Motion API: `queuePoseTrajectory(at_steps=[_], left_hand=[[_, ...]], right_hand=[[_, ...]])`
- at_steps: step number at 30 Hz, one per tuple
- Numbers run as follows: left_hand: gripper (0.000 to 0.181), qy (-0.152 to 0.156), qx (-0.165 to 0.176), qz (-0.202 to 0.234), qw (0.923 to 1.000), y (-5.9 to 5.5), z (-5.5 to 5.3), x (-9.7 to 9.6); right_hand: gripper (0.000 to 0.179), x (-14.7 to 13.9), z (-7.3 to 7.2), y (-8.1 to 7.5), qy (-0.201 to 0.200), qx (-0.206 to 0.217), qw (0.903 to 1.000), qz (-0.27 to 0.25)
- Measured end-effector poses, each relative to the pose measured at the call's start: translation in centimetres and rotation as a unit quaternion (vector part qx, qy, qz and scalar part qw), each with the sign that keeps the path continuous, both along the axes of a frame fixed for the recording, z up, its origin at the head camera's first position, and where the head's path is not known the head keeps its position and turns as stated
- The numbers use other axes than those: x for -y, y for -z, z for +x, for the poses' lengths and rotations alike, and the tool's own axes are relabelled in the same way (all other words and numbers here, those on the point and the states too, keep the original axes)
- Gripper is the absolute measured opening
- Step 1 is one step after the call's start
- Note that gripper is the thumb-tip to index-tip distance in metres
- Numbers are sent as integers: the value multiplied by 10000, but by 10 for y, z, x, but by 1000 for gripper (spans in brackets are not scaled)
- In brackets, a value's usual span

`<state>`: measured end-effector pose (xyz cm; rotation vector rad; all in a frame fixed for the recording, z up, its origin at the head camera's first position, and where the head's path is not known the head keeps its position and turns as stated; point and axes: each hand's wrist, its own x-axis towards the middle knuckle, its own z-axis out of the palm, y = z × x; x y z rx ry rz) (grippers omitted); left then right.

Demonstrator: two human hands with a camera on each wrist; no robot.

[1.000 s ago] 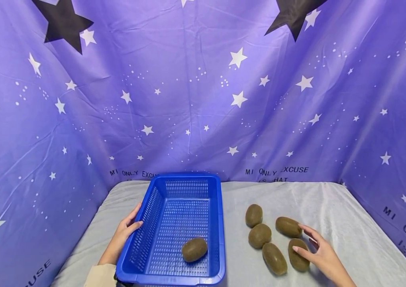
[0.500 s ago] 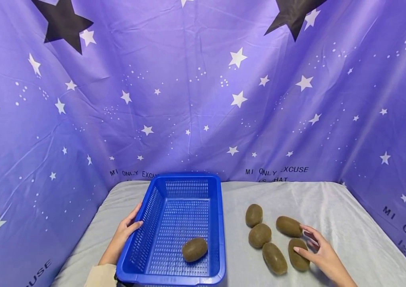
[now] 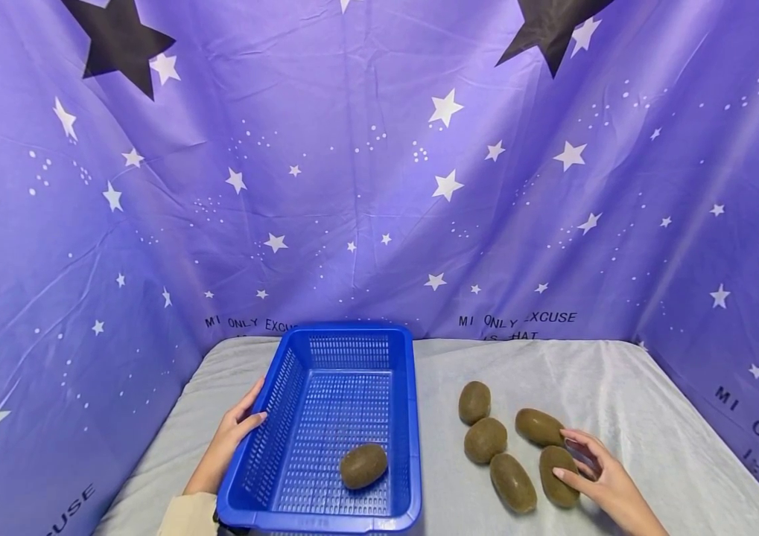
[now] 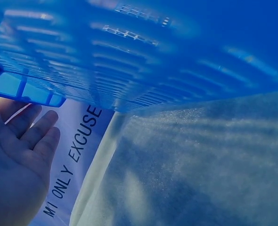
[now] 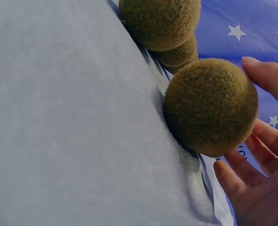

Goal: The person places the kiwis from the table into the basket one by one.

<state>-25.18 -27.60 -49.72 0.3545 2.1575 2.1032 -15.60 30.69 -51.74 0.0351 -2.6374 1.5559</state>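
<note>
My left hand [image 3: 228,435] holds the left rim of a blue plastic basket [image 3: 415,417]. In the left wrist view its fingers [image 4: 40,127] reach up under the rim, below the slotted wall. One brown kiwi [image 3: 363,467] lies inside, near the basket's front right corner. To the right, my right hand [image 3: 603,476] has its thumb over the nearest right kiwi [image 3: 556,480] and its other fingers at the far side. The right wrist view shows this fuzzy kiwi [image 5: 209,108] resting on the cloth between thumb and fingers. Just beyond it lies another kiwi [image 3: 538,426], close to the index fingertip.
Left of the right hand, three more kiwis form a row: one at the back [image 3: 474,403], one in the middle [image 3: 486,440] and one in front [image 3: 513,484]. Grey cloth [image 3: 594,380] covers the table. A purple star-printed curtain [image 3: 366,186] encloses the back and sides.
The right hand's fingers have drawn slightly in and down around the near right kiwi. The left hand, the basket and the other kiwis look unchanged.
</note>
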Motion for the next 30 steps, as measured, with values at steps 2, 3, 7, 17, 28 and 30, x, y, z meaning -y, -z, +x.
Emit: queuePoseTrajectory(at_steps=[2,3,7,17,28,30], left_hand=[[64,21,-22,-14,10000,0,0,0],[64,24,-28,-22,10000,0,0,0],[64,30,-9,-3,10000,0,-1,-1],[65,-4,54,50,10000,-2,0,-1],[64,-42,58,-3,10000,-2,1,-1],[64,-26,20,-19,10000,-2,1,-1]], right_hand=[[62,-1,1,-1,-25,169,9999,-7],[62,-2,2,-1,-31,216,9998,-16],[63,-4,5,-1,-163,275,9994,-152],[61,-11,8,6,-694,348,9939,-788],[62,-13,7,16,-1198,-201,9900,-722],[62,-13,6,17,-1311,-383,9878,-753]])
